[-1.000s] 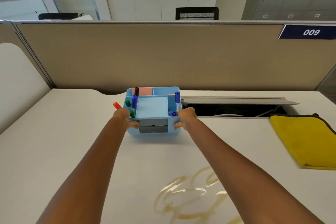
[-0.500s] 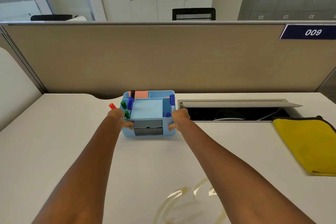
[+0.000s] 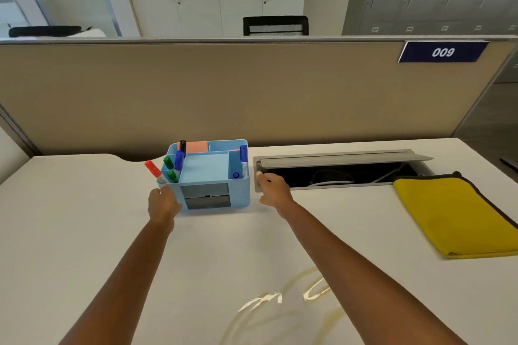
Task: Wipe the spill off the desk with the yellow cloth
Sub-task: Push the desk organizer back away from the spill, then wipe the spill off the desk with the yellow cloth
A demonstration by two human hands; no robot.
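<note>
The yellow cloth (image 3: pixel 454 217) lies folded flat at the right side of the white desk (image 3: pixel 70 218), dark piping along its far and right edges, its far corner just in front of the open cable trough (image 3: pixel 336 173); neither hand touches it. The spill (image 3: pixel 283 305) is a set of pale yellowish looping streaks on the near desk surface, between the two forearms and partly under the right one, well apart from the cloth.

Further back stands a light blue desk organiser (image 3: pixel 208 176), close to the beige partition (image 3: pixel 252 98); its left compartments hold a red marker (image 3: pixel 153 171) leaning outward, two green markers (image 3: pixel 170 169), a blue one (image 3: pixel 179 160) and a black one (image 3: pixel 182 146); a rear slot holds a pink pad (image 3: pixel 194 146); the right compartment holds a blue-capped marker (image 3: pixel 244 161); the middle bay shows a plain blue surface; the front has two dark drawer faces.

The left hand (image 3: pixel 162 203) rests against the organiser's front left corner, fingers curled; whether they actually grip it cannot be told. The right hand (image 3: pixel 273 190) is off the organiser, just beside its right wall, at the trough's left end, fingers loosely apart and holding nothing.

The trough's grey lid stands raised, with cables visible inside; a plate on the partition reads 009.
</note>
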